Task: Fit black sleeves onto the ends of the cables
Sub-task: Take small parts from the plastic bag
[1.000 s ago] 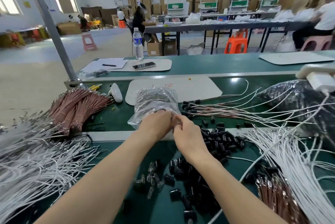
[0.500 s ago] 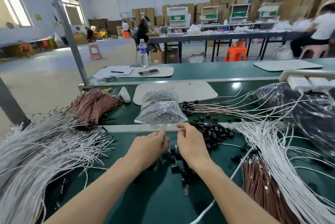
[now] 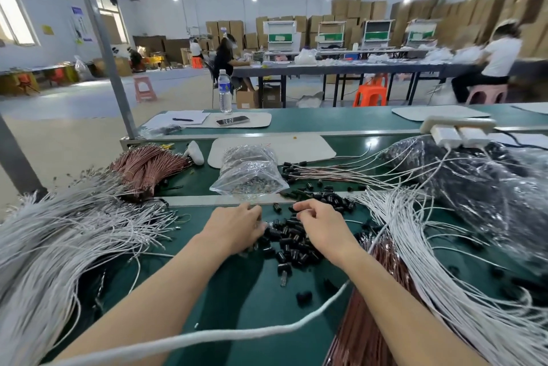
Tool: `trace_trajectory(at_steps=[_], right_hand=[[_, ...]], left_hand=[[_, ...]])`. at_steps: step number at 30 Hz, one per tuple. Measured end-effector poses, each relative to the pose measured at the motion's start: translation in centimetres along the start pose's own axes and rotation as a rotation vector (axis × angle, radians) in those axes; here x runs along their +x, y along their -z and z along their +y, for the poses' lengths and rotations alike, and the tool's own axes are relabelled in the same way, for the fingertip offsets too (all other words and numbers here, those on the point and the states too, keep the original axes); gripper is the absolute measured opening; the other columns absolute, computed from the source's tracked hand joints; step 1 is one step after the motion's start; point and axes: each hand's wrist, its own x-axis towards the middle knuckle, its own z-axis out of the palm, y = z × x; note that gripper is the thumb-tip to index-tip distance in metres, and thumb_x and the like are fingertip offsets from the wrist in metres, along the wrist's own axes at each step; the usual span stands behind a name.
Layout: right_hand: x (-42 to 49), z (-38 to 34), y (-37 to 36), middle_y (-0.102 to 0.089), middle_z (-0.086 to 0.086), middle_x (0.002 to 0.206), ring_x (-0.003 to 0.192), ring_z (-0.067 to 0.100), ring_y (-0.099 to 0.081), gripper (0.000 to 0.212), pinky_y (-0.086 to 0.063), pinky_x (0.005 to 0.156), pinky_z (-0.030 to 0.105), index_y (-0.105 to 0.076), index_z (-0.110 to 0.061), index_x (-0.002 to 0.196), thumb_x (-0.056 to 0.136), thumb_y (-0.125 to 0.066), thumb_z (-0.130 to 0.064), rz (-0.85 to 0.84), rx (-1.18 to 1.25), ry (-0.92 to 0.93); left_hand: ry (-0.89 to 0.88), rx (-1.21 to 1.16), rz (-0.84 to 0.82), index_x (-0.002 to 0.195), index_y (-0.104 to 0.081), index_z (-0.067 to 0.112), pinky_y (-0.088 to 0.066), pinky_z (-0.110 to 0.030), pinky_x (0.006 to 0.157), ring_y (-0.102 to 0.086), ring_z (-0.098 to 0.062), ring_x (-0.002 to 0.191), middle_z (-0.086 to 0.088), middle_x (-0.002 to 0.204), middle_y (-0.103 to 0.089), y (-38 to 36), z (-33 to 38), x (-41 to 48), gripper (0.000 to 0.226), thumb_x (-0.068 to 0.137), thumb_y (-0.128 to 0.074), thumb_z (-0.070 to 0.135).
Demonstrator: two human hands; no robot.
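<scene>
Shift: left hand [image 3: 234, 229] and right hand [image 3: 324, 230] have dropped from bag [image 3: 249, 172] to black sleeves [image 3: 292, 244] on bench [image 3: 237, 312]. Grip curled on both, contents indiscernible. Sleeve pick-up likely starting.

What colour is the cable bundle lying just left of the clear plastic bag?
Coppery pink-brown; the cable bundle shows best in the head view.

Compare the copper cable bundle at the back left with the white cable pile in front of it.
The copper cable bundle is reddish brown, the white cable pile white. The bundle is tight and small; the pile is bigger and fans out. Both lie on the green bench.
</scene>
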Motion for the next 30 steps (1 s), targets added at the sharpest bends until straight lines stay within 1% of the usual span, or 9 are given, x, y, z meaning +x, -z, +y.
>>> trace_trajectory(at_steps=[3,7,10,13,15,17,21,25,30], right_hand=[[-0.5,0.4,0.9,-0.074,0.008,0.096,0.036,0.003,-0.034,0.025,-0.033,0.044,0.022,-0.064,-0.031,0.111,0.104,-0.045,-0.016,0.038,0.015,0.022],[-0.8,1.0,2.9,-0.073,0.003,0.095,0.038,0.005,-0.036,0.027,-0.036,0.043,0.024,-0.065,-0.031,0.109,0.105,-0.044,-0.014,0.169,0.028,0.057],[-0.7,1.7,5.3,-0.069,-0.01,0.099,0.052,0.013,-0.055,0.027,-0.039,0.043,0.015,-0.065,-0.027,0.113,0.104,-0.044,-0.011,0.323,0.026,0.062],[-0.3,2.8,7.6,-0.067,-0.009,0.106,0.052,0.005,-0.05,0.027,-0.039,0.047,0.017,-0.063,-0.023,0.118,0.104,-0.043,-0.01,0.47,0.061,0.021],[-0.2,3.6,8.8,-0.065,-0.011,0.096,0.046,0.004,-0.043,0.028,-0.036,0.045,0.02,-0.062,-0.021,0.12,0.104,-0.042,-0.01,0.542,0.067,-0.031],[-0.3,4.3,9.6,-0.063,-0.014,0.091,0.045,0.003,-0.043,0.029,-0.035,0.043,0.018,-0.061,-0.021,0.12,0.102,-0.041,-0.008,0.58,0.072,-0.058],[-0.8,5.1,10.0,-0.065,-0.01,0.105,0.051,0.005,-0.048,0.028,-0.036,0.052,0.022,-0.058,-0.025,0.118,0.101,-0.042,-0.01,0.565,0.07,-0.066],[-0.8,5.6,10.1,-0.064,-0.012,0.097,0.049,0.003,-0.046,0.028,-0.04,0.048,0.019,-0.059,-0.024,0.118,0.101,-0.042,-0.009,0.566,0.085,-0.067],[-0.6,5.7,10.0,-0.065,-0.01,0.104,0.043,-0.003,-0.049,0.029,-0.037,0.044,0.014,-0.06,-0.024,0.118,0.1,-0.042,-0.009,0.566,0.093,-0.058]], left_hand=[[-0.01,-0.011,0.004,0.122,-0.056,0.024,-0.047,-0.037,0.068,-0.067,-0.026,0.098,-0.001,0.119,-0.06,0.3,-0.3,-0.2,0.046,0.104,-0.032,0.058],[0.015,-0.039,0.056,0.118,-0.058,0.026,-0.044,-0.035,0.065,-0.065,-0.023,0.095,0.001,0.11,-0.059,0.5,-0.2,-0.4,0.053,0.103,-0.024,0.063],[0.012,-0.058,0.163,0.112,-0.058,0.023,-0.053,-0.038,0.072,-0.064,-0.022,0.095,0.002,0.103,-0.06,1.3,0.7,-0.4,0.045,0.108,-0.022,0.05],[-0.009,-0.152,0.206,0.111,-0.055,0.017,-0.055,-0.041,0.078,-0.063,-0.023,0.096,0.001,0.102,-0.061,2.6,3.1,0.6,0.031,0.111,-0.029,0.032],[-0.03,-0.303,0.108,0.117,-0.056,0.015,-0.055,-0.039,0.078,-0.064,-0.023,0.091,-0.001,0.105,-0.065,3.5,5.4,1.7,0.029,0.111,-0.03,0.028],[-0.105,-0.384,-0.046,0.119,-0.06,0.017,-0.053,-0.033,0.065,-0.063,-0.018,0.075,0.001,0.098,-0.068,4.4,8.0,2.5,0.029,0.109,-0.035,0.027],[-0.247,-0.442,-0.286,0.102,-0.068,0.007,-0.057,-0.031,0.067,-0.065,-0.024,0.068,-0.007,0.093,-0.074,5.2,12.8,3.6,0.031,0.107,-0.046,0.029],[-0.179,-0.516,-0.571,0.106,-0.064,-0.005,-0.055,-0.024,0.048,-0.062,-0.017,0.048,-0.008,0.072,-0.069,5.0,15.9,3.9,0.037,0.107,-0.048,0.028],[-0.082,-0.707,-0.736,0.12,-0.06,-0.006,-0.055,-0.022,0.045,-0.066,-0.012,0.05,-0.004,0.081,-0.066,5.3,17.9,3.5,0.04,0.107,-0.05,0.03]])
